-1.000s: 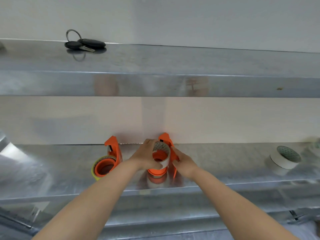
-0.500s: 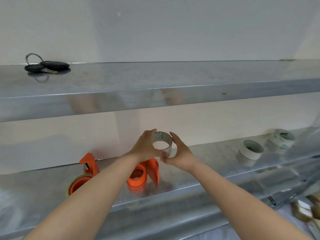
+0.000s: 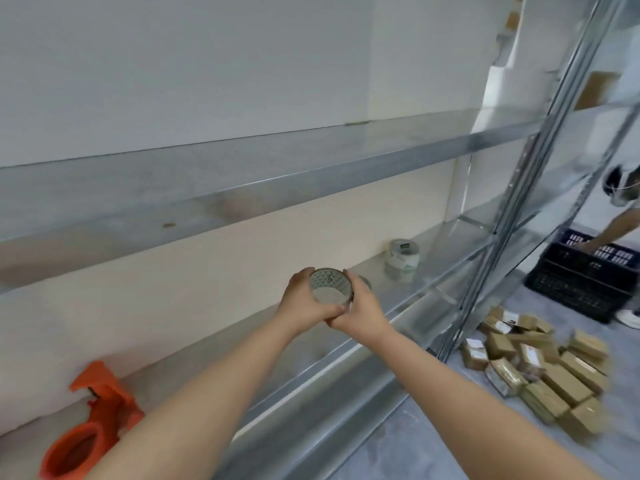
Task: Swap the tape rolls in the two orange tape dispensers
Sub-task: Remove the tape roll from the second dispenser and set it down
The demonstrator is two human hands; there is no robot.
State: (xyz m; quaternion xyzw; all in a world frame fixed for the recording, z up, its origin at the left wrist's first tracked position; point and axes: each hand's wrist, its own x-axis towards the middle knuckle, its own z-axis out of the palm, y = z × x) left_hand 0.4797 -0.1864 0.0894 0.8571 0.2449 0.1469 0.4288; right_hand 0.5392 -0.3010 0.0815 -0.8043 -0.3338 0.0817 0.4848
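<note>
Tape roll [image 3: 331, 285], whitish, patterned core, between both hands.

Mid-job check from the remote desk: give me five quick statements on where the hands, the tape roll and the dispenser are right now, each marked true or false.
1. Both hands hold the tape roll. True: left hand and right hand cup it.
2. The roll sits in the orange dispenser. False: it is held well to the right of it.
3. The dispenser's hub is empty. True.
4. Another tape roll stands on the lower shelf. True.
5. The boxes lie on the upper shelf. False: they are piled on the floor.
</note>
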